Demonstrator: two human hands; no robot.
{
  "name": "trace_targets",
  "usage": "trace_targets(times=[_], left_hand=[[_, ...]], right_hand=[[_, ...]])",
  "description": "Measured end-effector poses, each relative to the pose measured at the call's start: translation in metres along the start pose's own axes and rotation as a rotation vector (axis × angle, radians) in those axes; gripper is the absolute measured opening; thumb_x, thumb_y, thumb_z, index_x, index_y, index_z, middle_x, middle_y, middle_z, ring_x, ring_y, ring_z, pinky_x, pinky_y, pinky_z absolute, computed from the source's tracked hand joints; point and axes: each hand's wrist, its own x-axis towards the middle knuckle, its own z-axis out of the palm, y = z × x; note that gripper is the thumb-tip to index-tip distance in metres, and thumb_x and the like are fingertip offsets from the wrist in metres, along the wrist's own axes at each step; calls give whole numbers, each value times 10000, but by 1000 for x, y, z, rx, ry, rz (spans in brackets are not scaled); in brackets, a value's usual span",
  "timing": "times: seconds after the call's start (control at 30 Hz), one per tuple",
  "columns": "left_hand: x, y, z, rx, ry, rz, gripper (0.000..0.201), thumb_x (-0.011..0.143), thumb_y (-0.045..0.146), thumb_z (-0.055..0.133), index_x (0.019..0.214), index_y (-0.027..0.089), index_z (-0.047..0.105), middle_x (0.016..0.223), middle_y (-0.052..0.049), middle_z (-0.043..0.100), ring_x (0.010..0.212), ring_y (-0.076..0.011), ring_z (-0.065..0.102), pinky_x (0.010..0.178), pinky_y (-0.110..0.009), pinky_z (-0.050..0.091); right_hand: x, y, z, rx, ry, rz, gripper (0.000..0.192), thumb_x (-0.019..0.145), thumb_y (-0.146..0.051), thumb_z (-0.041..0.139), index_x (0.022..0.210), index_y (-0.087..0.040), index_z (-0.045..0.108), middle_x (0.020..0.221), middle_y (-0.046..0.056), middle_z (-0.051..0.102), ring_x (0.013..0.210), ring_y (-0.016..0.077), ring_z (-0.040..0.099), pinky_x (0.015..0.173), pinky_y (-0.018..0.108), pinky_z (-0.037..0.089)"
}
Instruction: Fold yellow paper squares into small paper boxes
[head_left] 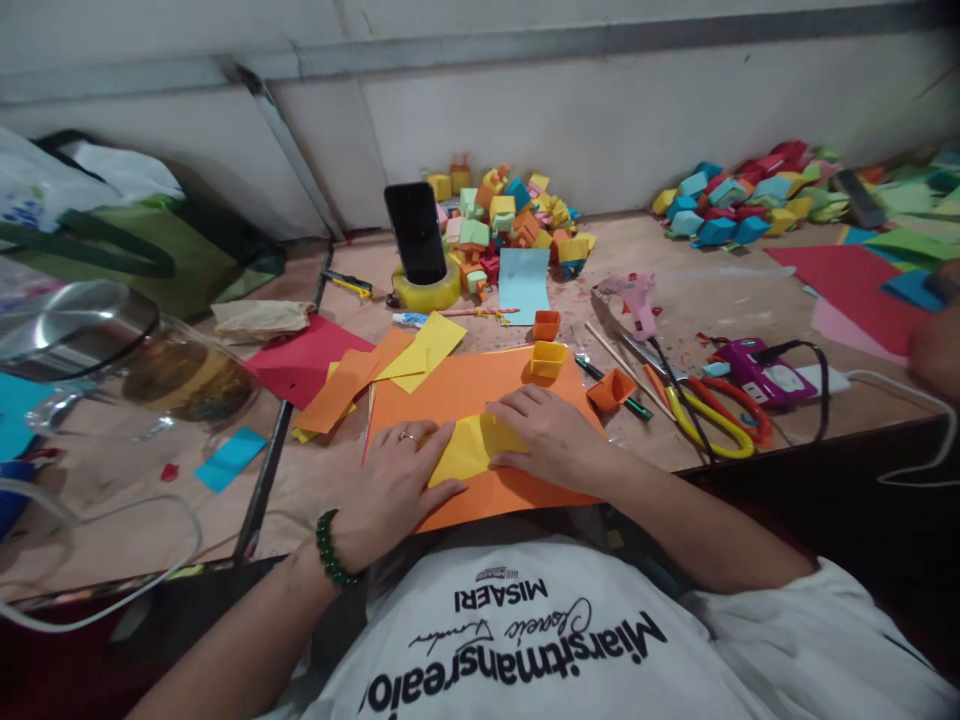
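Observation:
A yellow piece of paper [465, 458] with creases lies over an orange sheet [480, 384] in front of me. My left hand [396, 478], wearing a ring and a green bead bracelet, holds its left end between thumb and fingers. At the other end, my right hand [553, 436] has its thumb and fingers closed on the paper, covering part of it. Just beyond the right hand stand a small folded yellow paper box [548, 359] and an orange one [547, 324]. Another orange paper box [611, 391] lies tipped beside the sheet.
Right of the sheet lie scissors [709, 425], a pink glue gun [636, 305] and a purple power adapter [765, 375]. Behind are a phone [417, 232] on a tape roll [427, 288] and piled paper pieces [517, 215]. A glass jug [180, 375] stands left. Someone's blurred hand [937, 345] shows far right.

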Motion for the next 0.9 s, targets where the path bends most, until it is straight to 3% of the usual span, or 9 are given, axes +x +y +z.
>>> trace_targets(times=[0.1,0.23,0.33,0.4,0.57,0.63,0.8,0.9], left_hand=[[-2,2,2,-21,103,-12,585,808,439,680,1315,182,541,1068,-133,642,935,-275,600,801,-392,472],[-3,3,6,-89,207,12,669,811,402,677,1401,194,441,1055,-115,635,939,-262,597,799,-371,476],[-3,3,5,-143,289,4,742,839,366,631,1480,202,297,1080,-107,640,941,-253,609,794,-357,482],[-5,3,1,-192,354,12,716,866,287,582,1494,200,247,981,-67,671,834,-213,625,750,-321,478],[-13,4,-5,-189,496,124,479,895,168,489,1367,200,412,731,8,667,630,-148,605,717,-302,429],[-14,6,-4,-161,490,153,475,895,173,492,1363,186,411,747,-7,671,640,-155,610,723,-316,422],[-11,15,0,-249,387,119,674,897,177,494,1500,164,193,754,-11,656,640,-163,597,671,-294,455],[-11,15,-3,-321,299,113,713,910,303,522,1517,191,165,892,-54,685,690,-180,620,663,-303,495]], right_hand=[[-2,5,4,-29,133,-91,201,898,-150,550,1069,-101,644,916,118,705,861,228,589,775,363,479],[-6,7,3,-30,268,-123,289,929,-61,419,1059,-141,664,799,62,714,720,170,567,654,302,464],[-12,9,-3,51,385,-125,343,913,-32,432,1144,-175,640,867,43,730,708,138,596,650,274,495],[-16,9,-10,146,457,-136,373,908,-35,460,1210,-199,606,929,44,730,775,126,637,697,257,528],[-20,0,-27,72,542,-135,390,884,-39,523,1232,-203,586,938,67,710,870,162,649,796,312,557],[-20,-8,-28,18,527,-155,347,890,-47,520,1195,-191,600,957,74,702,902,172,642,811,318,554],[-21,-20,-18,-63,429,-186,225,950,-74,418,1021,-146,619,792,41,676,724,120,629,622,214,519],[-19,-17,-15,-37,427,-186,235,938,-47,398,896,-135,611,749,45,672,707,126,629,616,223,527]])
